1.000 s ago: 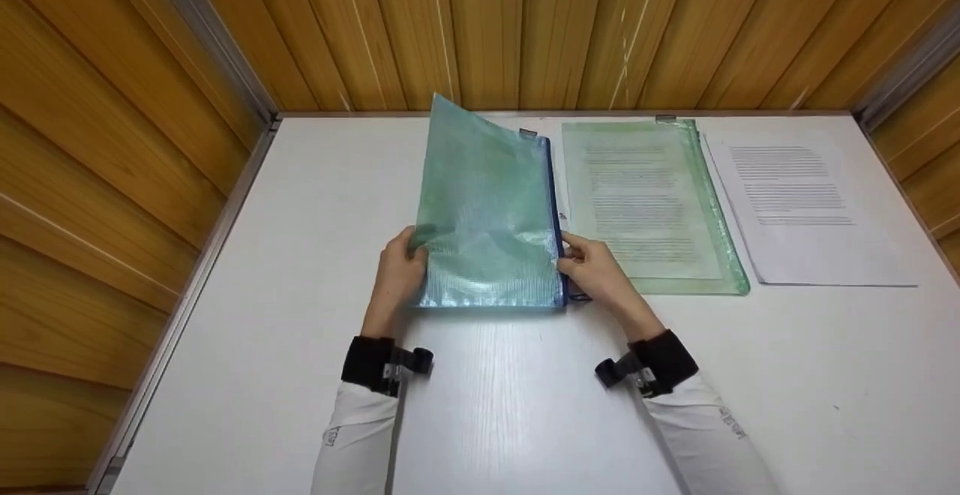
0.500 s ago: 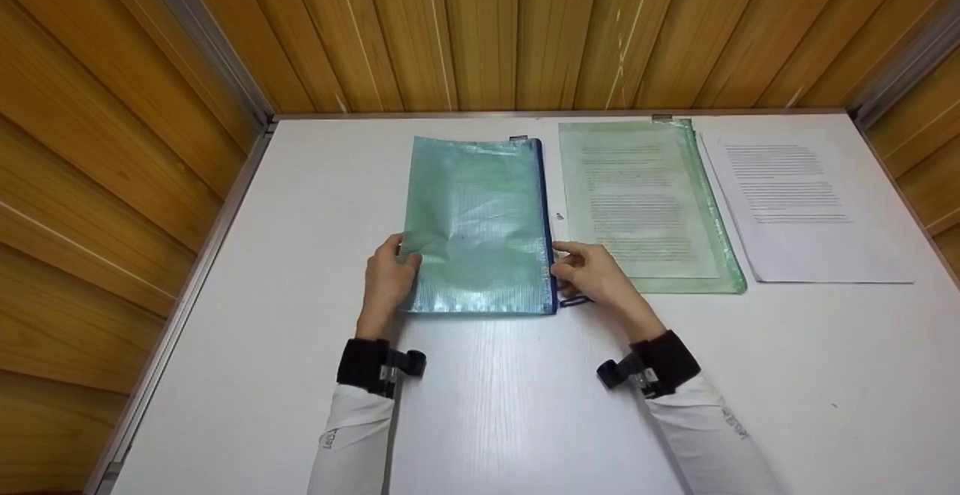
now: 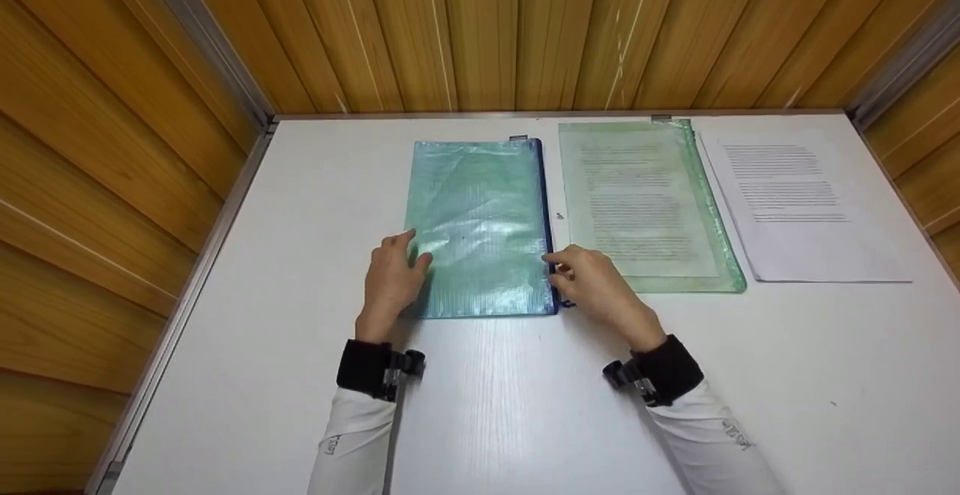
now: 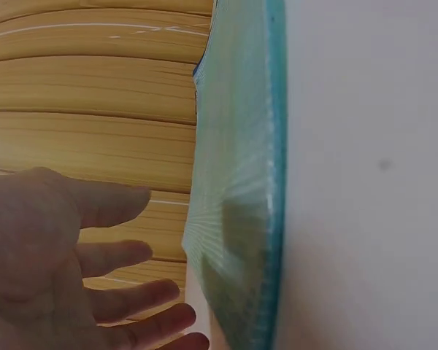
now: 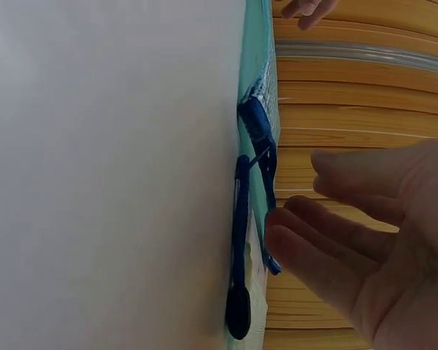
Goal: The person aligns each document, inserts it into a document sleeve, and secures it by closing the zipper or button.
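Blue-zip folder (image 3: 480,202) near back edge of counter (image 3: 495,412), left grip (image 3: 391,274) spread, empty, right grip (image 3: 594,281) loosely parted at zip (image 3: 546,202), empty, printed sheets (image 3: 821,251) toward back right corner, text (image 3: 787,192) unreadable

Left hand (image 3: 390,274), right hand (image 3: 596,285): bare. Left sleeve (image 3: 354,446) and right sleeve (image 3: 701,435) white, creased; small dark lettering (image 3: 332,445) on outer side of each, not legible. Left wristband (image 3: 363,369) and right wristband (image 3: 671,370) wide, black; each carries small black camera (image 3: 414,363) on short bracket (image 3: 397,361).
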Demonstrator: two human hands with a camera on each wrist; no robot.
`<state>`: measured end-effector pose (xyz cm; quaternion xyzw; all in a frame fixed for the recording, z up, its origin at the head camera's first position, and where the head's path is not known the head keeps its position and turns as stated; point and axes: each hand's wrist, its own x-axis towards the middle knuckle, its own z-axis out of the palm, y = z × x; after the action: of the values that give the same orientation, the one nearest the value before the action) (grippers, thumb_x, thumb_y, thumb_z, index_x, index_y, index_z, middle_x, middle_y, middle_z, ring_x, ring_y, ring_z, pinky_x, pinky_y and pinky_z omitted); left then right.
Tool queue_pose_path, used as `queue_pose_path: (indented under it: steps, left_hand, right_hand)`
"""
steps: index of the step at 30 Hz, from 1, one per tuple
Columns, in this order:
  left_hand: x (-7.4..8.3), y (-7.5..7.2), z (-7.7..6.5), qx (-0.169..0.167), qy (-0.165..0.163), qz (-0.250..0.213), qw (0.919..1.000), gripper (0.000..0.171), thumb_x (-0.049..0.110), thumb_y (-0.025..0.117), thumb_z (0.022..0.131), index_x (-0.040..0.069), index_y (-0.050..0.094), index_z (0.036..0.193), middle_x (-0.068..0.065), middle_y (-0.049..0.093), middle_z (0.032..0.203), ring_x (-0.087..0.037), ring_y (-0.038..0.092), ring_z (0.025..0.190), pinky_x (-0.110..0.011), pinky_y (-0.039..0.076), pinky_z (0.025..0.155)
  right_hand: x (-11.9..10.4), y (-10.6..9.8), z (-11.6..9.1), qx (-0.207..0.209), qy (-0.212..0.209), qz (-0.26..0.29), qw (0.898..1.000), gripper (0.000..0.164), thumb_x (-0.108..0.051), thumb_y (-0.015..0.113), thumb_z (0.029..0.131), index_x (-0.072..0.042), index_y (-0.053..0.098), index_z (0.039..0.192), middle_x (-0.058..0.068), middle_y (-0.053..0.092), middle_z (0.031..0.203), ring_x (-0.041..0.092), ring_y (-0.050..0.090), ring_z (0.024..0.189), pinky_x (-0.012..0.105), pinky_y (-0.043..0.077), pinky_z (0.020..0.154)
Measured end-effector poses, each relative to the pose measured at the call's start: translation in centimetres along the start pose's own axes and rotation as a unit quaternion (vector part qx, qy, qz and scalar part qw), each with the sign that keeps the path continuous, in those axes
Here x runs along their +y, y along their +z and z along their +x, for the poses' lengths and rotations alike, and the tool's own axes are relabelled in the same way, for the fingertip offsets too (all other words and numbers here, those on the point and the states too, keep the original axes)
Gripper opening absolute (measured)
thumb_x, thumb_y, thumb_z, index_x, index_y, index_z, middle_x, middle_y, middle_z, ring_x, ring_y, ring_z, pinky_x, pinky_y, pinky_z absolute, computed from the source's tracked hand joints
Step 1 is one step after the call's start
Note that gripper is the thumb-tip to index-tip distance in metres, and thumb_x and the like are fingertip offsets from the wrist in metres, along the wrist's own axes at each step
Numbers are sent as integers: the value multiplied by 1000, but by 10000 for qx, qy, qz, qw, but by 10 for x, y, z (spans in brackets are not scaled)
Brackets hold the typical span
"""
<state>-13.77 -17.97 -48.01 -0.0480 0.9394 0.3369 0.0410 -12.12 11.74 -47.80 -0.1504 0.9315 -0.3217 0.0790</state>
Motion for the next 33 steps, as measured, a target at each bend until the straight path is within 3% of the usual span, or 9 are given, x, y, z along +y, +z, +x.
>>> queue_pose_path:
  steps: [5,9,16,21,33]
  left_hand:
    - [16,4,-11,-419,495,348,9973,51,28,60,98,7,51,144,-20,49,147,-40,44,138,-53,45,106]
    - [25,11,-20,-660,897,755,9909,51,29,64,97,7,53,141,-20,53,144,-40,48,134,-53,49,100]
    - [30,23,-27,-1096,1335,1478,9738,48,31,67,95,11,58,137,-18,56,140,-39,52,127,-51,55,90]
    - [26,26,-25,-989,1462,1805,9676,42,31,69,92,13,65,131,-18,56,140,-39,51,127,-51,54,91]
    - [20,27,-22,-726,1404,1645,9736,41,29,68,92,13,65,130,-19,54,142,-40,48,131,-56,47,99]
  right_hand:
    - [-5,-1,-5,-268,-611,-785,9947,36,-14,67,91,-4,68,126,16,66,127,35,61,119,50,50,101]
    - [-5,-1,-8,-583,-826,-957,9903,38,-13,66,93,-5,65,130,19,57,141,36,53,133,51,45,108]
    - [-2,4,-9,-843,-1075,-1160,9838,32,-7,65,93,-3,68,124,22,56,142,36,55,132,49,46,108]
    - [-6,7,-8,-825,-1080,-1261,9827,29,-9,63,94,-4,70,122,22,56,141,37,56,131,49,47,107]
    - [-14,11,4,-1036,-750,-1285,9834,34,-11,58,98,-4,64,131,23,48,149,41,46,139,51,43,111]
